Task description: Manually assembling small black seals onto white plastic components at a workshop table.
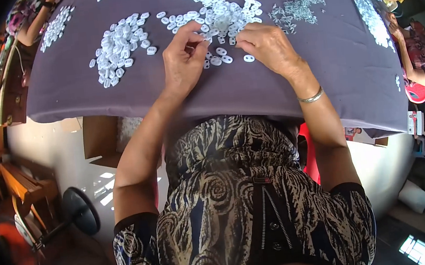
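Over the near part of a heap of small white oval plastic pieces [223, 17], each with two holes, my two hands face each other. My left hand [183, 58] is closed in a pinch, with a white oval plastic piece at the thumb and fingertips. A short distance to the right, my right hand [270, 46] has its fingers curled together; whatever is in them is too small or hidden to name. Several loose white pieces [223, 59] lie on the cloth between and below the hands. Right of the heap is a spread of small thin metal-coloured pieces [298, 10].
A grey-purple cloth [341, 72] covers the table. Another pile of white pieces [117, 49] sits to the left. Other people work at both sides, near a far-left pile [56, 29] and a far-right pile [372, 17]. A cardboard box [100, 136] stands under the front edge.
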Available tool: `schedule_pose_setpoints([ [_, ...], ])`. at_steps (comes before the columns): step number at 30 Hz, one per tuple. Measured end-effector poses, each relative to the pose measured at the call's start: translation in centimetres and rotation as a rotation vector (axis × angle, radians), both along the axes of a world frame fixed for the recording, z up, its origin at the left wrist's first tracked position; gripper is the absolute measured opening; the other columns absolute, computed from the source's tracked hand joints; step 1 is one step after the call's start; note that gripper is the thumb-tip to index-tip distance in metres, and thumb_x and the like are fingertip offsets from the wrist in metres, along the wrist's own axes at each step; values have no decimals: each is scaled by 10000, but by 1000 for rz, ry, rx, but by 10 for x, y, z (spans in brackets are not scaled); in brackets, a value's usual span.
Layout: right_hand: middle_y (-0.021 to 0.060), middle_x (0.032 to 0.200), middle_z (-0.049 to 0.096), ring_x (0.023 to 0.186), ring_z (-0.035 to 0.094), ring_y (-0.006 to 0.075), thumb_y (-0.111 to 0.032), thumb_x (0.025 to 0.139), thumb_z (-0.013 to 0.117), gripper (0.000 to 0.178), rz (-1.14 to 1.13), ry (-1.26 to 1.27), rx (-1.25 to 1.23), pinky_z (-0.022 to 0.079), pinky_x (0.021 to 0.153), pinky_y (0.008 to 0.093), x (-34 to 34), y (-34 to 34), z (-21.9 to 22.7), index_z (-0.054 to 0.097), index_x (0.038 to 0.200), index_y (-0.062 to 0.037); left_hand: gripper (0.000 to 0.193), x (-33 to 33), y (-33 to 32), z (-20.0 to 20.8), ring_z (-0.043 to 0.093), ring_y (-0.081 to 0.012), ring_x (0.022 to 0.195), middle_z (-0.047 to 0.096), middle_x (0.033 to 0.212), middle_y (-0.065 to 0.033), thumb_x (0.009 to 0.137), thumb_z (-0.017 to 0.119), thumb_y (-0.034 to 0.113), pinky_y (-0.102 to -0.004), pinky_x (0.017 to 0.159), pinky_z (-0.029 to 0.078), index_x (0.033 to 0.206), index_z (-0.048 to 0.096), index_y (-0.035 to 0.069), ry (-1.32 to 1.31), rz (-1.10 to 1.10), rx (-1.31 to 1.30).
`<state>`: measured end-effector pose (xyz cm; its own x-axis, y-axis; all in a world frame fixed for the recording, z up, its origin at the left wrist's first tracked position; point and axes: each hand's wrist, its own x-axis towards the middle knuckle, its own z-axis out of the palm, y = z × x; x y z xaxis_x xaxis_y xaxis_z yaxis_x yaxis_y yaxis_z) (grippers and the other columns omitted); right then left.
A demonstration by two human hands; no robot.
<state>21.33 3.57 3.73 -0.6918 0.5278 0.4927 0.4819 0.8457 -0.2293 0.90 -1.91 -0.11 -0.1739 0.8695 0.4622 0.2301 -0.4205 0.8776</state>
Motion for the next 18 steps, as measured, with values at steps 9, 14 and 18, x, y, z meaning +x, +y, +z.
schedule_pose_setpoints([
  [9, 25, 654, 616, 560, 534, 82, -123, 816, 696, 97, -120, 144, -399, 439, 517, 239, 5, -4, 8, 678, 803, -29, 304, -4, 0, -4, 538, -62, 635, 634, 774, -17, 793, 644, -20, -223, 597, 469, 1083, 587, 50, 15, 2, -3],
  [14, -5, 675, 604, 582, 513, 50, -94, 825, 683, 71, -151, 196, -556, 432, 516, 222, 13, 4, 4, 669, 838, -26, 297, -3, 2, -5, 538, -64, 633, 634, 775, -18, 790, 649, -14, -223, 593, 468, 1074, 591, 52, 22, 0, -7],
  [18, 6, 725, 590, 607, 524, 69, -63, 791, 689, 70, -13, 104, -437, 439, 549, 230, 12, 5, -1, 658, 839, -24, 292, -3, 3, -4, 543, -65, 640, 635, 778, -17, 786, 658, -9, -226, 593, 471, 1064, 595, 52, 10, 3, -4],
])
